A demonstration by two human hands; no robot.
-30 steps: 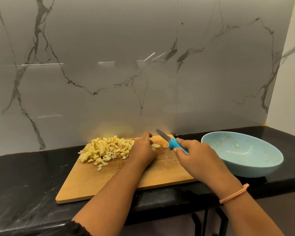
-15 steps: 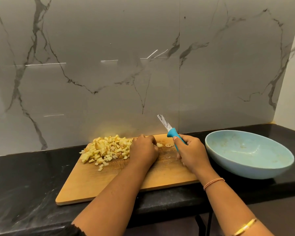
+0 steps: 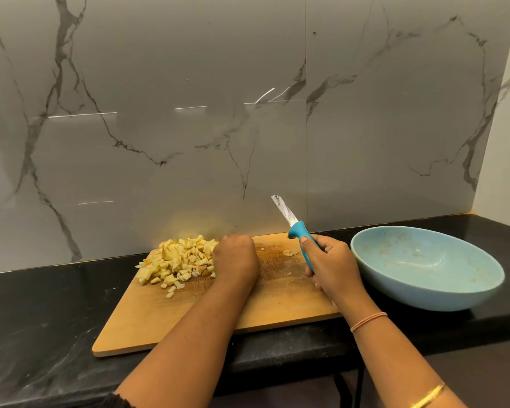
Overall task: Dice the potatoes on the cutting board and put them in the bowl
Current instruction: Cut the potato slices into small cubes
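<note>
Diced potatoes (image 3: 177,262) piled on cutting board (image 3: 277,304) far-left, near desk (image 3: 42,304) back edge. Left hand (image 3: 236,257) curled against pile, grip unclear. Right hand (image 3: 333,266) grips knife (image 3: 293,228), blade up. Bowl (image 3: 424,295) right of board.

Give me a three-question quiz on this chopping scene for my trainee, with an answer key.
1. True or false: the bowl holds no diced potatoes yet.
2. Fill in: the knife is gripped by the ___ hand.
3. The left hand sits: A) in the bowl, B) on the cutting board beside the pile, C) on the knife.
Key: 1 true; 2 right hand; 3 B.
</note>
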